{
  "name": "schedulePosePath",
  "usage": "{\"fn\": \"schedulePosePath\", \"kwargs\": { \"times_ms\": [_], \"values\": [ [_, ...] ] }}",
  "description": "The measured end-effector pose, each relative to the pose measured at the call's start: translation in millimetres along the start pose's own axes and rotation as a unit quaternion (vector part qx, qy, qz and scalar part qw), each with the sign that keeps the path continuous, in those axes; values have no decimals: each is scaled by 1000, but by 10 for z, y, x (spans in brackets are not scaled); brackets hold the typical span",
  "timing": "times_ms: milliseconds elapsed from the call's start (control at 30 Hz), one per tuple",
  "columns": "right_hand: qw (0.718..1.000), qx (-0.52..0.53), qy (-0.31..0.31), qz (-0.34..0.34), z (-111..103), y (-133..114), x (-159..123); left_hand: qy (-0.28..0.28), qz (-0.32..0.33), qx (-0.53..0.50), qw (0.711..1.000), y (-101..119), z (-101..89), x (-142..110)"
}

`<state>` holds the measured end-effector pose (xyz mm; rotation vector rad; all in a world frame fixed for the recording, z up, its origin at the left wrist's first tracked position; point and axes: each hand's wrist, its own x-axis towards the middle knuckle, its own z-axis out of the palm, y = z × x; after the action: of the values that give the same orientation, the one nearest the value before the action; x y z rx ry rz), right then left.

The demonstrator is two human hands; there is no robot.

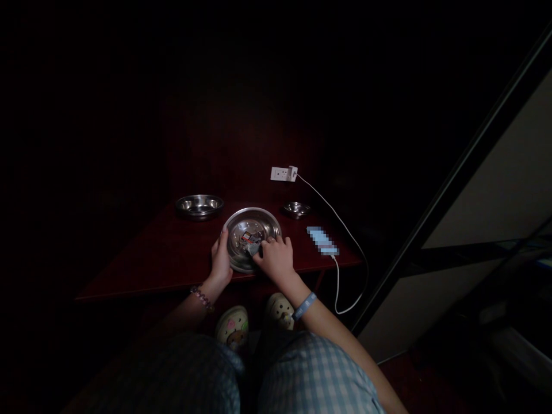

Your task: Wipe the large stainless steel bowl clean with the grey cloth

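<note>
A round stainless steel bowl (235,225) is tilted toward me at the front of the dark red table. My left hand (221,259) grips its left rim, thumb on the edge. Inside, on the bottom of the bowl, is a printed sticker label (249,236) with orange and dark parts. My right hand (275,257) reaches over the bowl's right side, fingers curled, with thumb and fingertips pinched at the label's lower right edge. A greyish patch shows by the thumb; the fingertips are partly hidden.
Another steel bowl (199,206) stands at the table's back left, and smaller steel dishes (296,209) at the back right. A phone (322,241) lies on the right, its white cable (347,227) looping past the table edge to a wall socket (278,173). The table (150,264) is dimly lit.
</note>
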<state>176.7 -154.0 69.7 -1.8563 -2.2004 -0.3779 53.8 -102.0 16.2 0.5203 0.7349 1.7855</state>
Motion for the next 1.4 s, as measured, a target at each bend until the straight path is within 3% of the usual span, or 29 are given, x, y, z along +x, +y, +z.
{"fn": "schedulePosePath", "kwargs": {
  "times_ms": [500, 667, 867, 967, 1100, 1233, 1400],
  "values": [
    [999, 15, -40, -15, 2, -43, 2, -17, 1, 9, 1000, -22, -19, 19],
    [992, 94, -68, -50, 8, -113, -12, -13, 15, 1, 1000, -28, -10, 24],
    [938, 322, -45, -123, 116, -123, -1, 0, 18, 0, 1000, -10, -3, 1],
    [912, 374, -42, -162, 167, -91, 11, 2, 17, -5, 1000, 2, 0, -15],
    [933, 312, -71, -167, 124, -57, -10, 1, 13, -3, 1000, 4, -3, -15],
    [965, 202, -92, -142, 7, -50, -53, 0, 6, -10, 1000, 0, -4, 0],
    [983, 109, -106, -103, -81, -56, -65, 3, 4, -1, 1000, 6, 7, -11]
  ]
}}
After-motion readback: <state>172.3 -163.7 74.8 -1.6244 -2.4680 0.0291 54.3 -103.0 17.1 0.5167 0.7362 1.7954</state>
